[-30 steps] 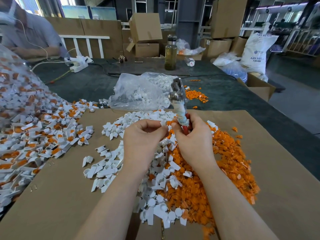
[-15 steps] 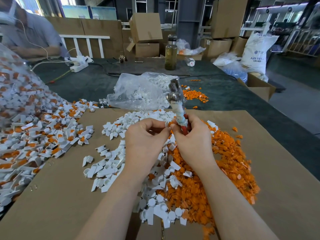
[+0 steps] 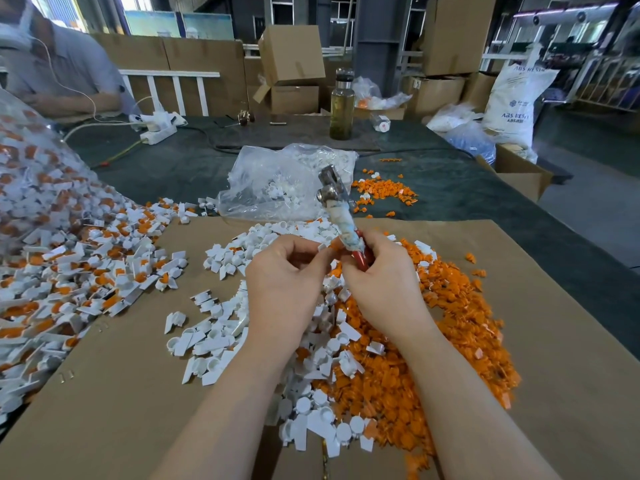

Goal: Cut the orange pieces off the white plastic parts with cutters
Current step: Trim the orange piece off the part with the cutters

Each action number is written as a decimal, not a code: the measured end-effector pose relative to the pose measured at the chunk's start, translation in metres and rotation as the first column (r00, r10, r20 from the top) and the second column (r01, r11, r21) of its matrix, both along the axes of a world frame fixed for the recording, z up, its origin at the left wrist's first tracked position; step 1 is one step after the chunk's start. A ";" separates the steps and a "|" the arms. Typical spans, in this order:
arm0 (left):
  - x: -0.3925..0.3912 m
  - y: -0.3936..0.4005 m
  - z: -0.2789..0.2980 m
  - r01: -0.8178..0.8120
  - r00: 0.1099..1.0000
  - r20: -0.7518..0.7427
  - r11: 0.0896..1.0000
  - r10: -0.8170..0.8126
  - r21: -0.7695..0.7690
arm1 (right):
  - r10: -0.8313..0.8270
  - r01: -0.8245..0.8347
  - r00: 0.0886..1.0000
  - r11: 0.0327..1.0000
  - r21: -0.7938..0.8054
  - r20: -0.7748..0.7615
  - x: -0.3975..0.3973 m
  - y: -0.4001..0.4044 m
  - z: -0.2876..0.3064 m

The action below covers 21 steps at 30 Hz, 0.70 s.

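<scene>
Head view: right hand [image 3: 384, 289] curled round the red-handled cutters [image 3: 341, 216], metal head tilted up and away. Left hand [image 3: 284, 275] pinching a small white plastic part [image 3: 322, 247] beside them, above orange pieces [image 3: 433, 341] heaped on the cardboard-covered surface [image 3: 571, 341].

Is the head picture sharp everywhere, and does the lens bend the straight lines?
Head view: the cutters and both hands, left hand and right hand, look sharp; the far boxes are softer; the cardboard sheet edges and the side background lean, a wide-angle effect; daylight is even, with soft shadows.
</scene>
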<state>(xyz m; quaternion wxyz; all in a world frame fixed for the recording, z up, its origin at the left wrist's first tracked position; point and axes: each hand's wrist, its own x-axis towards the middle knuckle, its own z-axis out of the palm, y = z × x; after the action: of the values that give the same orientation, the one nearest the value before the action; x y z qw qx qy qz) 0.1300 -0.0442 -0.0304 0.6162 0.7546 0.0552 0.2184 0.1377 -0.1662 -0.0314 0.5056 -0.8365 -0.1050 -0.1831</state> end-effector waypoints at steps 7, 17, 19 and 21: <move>0.002 0.006 0.002 0.082 0.997 0.009 0.974 -0.082 -0.210 | 0.185 -0.164 0.966 0.979 0.123 -0.182 -0.003 -0.013 0.009; 0.005 0.014 0.003 0.146 0.986 0.134 0.890 -0.097 -0.431 | 0.286 -0.313 0.881 0.950 -0.010 -0.378 -0.005 -0.023 0.009; 0.006 0.017 0.003 0.153 0.983 0.158 0.880 -0.090 -0.450 | 0.303 -0.334 0.864 0.943 -0.008 -0.403 -0.005 -0.024 0.009; 0.006 0.018 0.002 0.161 0.980 0.178 0.871 -0.086 -0.464 | 0.305 -0.345 0.852 0.939 -0.018 -0.425 -0.006 -0.024 0.011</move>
<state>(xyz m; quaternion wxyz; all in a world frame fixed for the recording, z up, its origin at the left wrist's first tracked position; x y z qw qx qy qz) 0.1365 -0.0257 -0.0281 0.7979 0.5631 0.0118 0.2148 0.1312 -0.1907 -0.0202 0.5003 -0.8489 -0.1432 0.0922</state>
